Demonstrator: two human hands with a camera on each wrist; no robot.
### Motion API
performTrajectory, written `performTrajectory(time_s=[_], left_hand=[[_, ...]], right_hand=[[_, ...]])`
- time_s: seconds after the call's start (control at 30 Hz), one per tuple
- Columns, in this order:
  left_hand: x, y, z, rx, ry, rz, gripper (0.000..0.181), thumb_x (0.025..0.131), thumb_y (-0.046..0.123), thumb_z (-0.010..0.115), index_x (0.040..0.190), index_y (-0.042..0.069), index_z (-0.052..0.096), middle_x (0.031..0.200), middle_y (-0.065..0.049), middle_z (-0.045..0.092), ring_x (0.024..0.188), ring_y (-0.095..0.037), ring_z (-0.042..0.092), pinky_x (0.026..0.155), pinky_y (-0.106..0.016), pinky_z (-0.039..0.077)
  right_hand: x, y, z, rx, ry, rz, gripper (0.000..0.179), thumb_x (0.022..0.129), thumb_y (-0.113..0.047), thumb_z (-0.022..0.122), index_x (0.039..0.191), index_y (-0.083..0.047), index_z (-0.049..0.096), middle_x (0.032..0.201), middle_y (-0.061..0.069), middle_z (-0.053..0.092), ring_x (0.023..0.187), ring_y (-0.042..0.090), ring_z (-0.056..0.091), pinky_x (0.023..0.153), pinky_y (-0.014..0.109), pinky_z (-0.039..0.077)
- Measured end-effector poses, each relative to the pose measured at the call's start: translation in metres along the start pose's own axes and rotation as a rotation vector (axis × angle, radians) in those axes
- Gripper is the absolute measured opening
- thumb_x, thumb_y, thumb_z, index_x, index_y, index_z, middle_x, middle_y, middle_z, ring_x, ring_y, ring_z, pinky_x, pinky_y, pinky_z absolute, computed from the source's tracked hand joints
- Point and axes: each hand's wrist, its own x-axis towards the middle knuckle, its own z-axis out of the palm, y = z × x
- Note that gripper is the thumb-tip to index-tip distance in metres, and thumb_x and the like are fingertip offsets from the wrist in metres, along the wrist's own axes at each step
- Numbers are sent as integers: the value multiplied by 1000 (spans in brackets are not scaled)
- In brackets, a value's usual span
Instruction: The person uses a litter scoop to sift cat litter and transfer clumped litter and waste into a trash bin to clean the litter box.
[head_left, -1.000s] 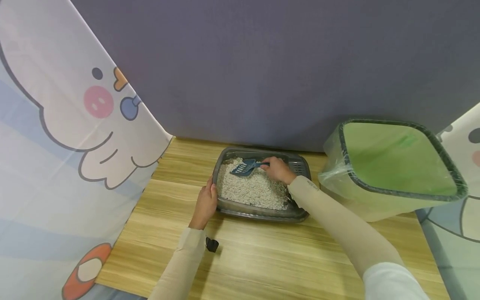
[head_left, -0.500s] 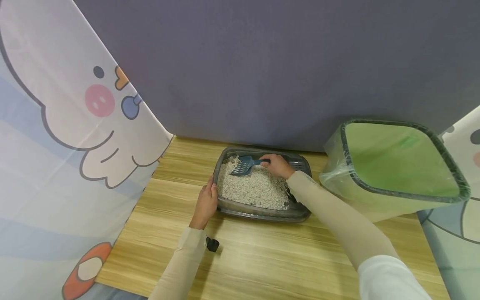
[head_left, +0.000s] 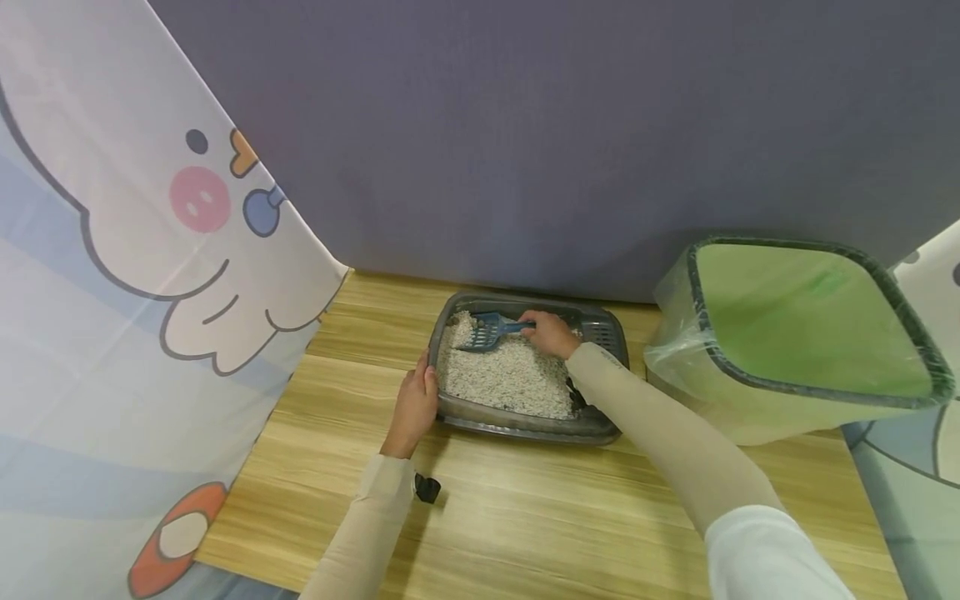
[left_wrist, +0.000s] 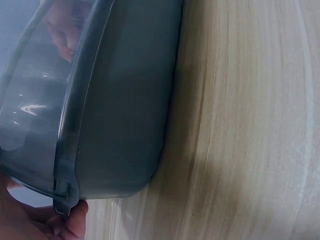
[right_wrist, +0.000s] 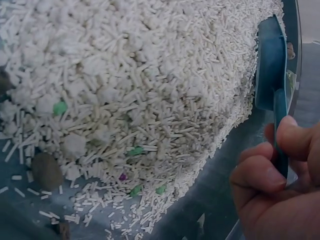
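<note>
A dark grey litter box (head_left: 525, 429) with pale pellet litter (head_left: 510, 379) stands on the table against the back wall. My left hand (head_left: 414, 408) grips its left rim; in the left wrist view the fingers (left_wrist: 76, 220) curl at a corner of that rim. My right hand (head_left: 551, 335) holds a blue slotted litter scoop (head_left: 489, 331) by the handle, thumb on top. The scoop's blade lies at the litter's back left, partly in the pellets. In the right wrist view, a brown lump (right_wrist: 46, 171) and small green bits (right_wrist: 135, 150) show in the litter (right_wrist: 150, 65).
To the right stands a large green bin (head_left: 727, 408) with a clear liner folded over its dark rim. A dark grey wall (head_left: 525, 150) rises behind the wooden table (head_left: 525, 517), and a cartoon-printed cloth (head_left: 97, 350) hangs at the left.
The scoop has turned and shifted slightly left in my right hand, its blade now lower against the litter, with pellets heaped at its left. My left hand stays on the rim.
</note>
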Motion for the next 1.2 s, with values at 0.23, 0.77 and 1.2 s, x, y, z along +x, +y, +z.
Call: performTrajectory(time_s=[0.23, 0.77, 1.2], left_hand=[[0, -1, -2, 1, 14, -6, 48, 105, 26, 27, 146, 0, 33, 113, -34, 54, 106, -47, 51, 88, -58, 39], [-2, -1, 0, 2, 2, -19, 48, 105, 25, 27, 146, -1, 32, 110, -33, 54, 102, -46, 53, 85, -58, 41], [-2, 3, -1, 9, 19, -2, 48, 105, 26, 27, 146, 0, 33, 108, -32, 56, 100, -44, 54, 84, -57, 42]], right_hand=[[2, -1, 9, -17, -103, -57, 31, 100, -20, 50, 130, -15, 51, 95, 17, 58, 49, 12, 30, 51, 30, 32], [-12, -4, 17, 35, -275, -112, 19, 103, -21, 41, 122, -14, 42, 57, -1, 33, 43, 11, 22, 44, 27, 25], [0, -7, 16, -55, -266, -14, 32, 103, -18, 42, 134, -15, 43, 62, 1, 42, 42, 9, 25, 44, 26, 28]])
